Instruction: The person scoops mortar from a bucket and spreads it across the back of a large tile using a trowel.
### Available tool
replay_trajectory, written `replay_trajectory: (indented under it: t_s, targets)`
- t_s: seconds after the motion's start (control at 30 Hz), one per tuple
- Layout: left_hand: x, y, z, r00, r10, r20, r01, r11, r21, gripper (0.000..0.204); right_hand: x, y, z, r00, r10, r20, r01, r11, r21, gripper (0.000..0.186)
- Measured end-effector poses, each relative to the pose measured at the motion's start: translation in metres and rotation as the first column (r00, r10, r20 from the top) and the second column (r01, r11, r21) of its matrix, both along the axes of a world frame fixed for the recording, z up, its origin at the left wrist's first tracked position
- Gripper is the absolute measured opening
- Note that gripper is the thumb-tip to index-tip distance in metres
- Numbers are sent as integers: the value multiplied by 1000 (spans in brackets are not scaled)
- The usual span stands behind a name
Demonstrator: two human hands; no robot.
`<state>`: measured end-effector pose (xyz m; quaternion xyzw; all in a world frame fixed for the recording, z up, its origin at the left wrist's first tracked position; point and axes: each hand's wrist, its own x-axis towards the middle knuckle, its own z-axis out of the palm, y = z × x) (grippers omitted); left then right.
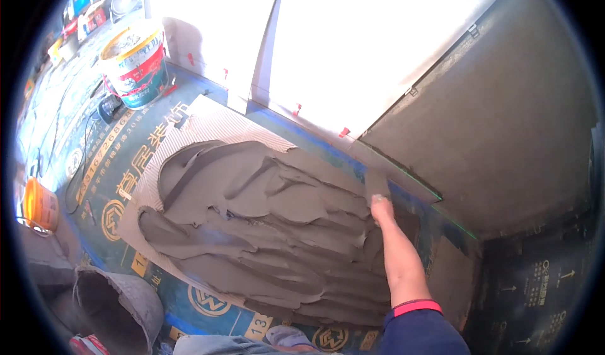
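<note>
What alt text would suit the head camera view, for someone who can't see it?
A person's right hand holds a flat tool at the edge of thick grey paste spread over a ribbed panel; a large bucket stands at upper left.

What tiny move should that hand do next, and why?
Probably the right hand should sweep its flat tool gently leftward across the grey paste, because the tool is at the paste's far right edge and the surface looks lumpy and uneven.
</note>
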<state>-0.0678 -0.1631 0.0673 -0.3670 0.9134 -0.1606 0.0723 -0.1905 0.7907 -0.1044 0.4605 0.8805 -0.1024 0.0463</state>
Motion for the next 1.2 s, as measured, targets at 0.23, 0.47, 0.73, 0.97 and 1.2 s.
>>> replay_trajectory:
  t_s: [0.23,0.47,0.73,0.97,1.2]
  targets:
    - [-6,-3,-2,1000,-8,-15,8,1000,2,26,29,-60,58,954,-220,-203,91,858,-505,38]
    - [2,-9,-5,999,-6,-32,6,1000,3,22,-116,-183,85,932,-193,-306,-265,214,-940,24]
    - [-6,4,-1,997,-52,-64,53,998,15,17,-158,-113,5,843,-440,-311,-58,499,-865,30]
    - [-14,21,19,993,-115,-22,114,993,-29,15,38,-29,27,663,-659,-355,186,604,-775,34]
    - [-26,48,23,980,-198,-1,198,979,-39,13,142,41,13,471,-843,-259,-178,197,-964,28]
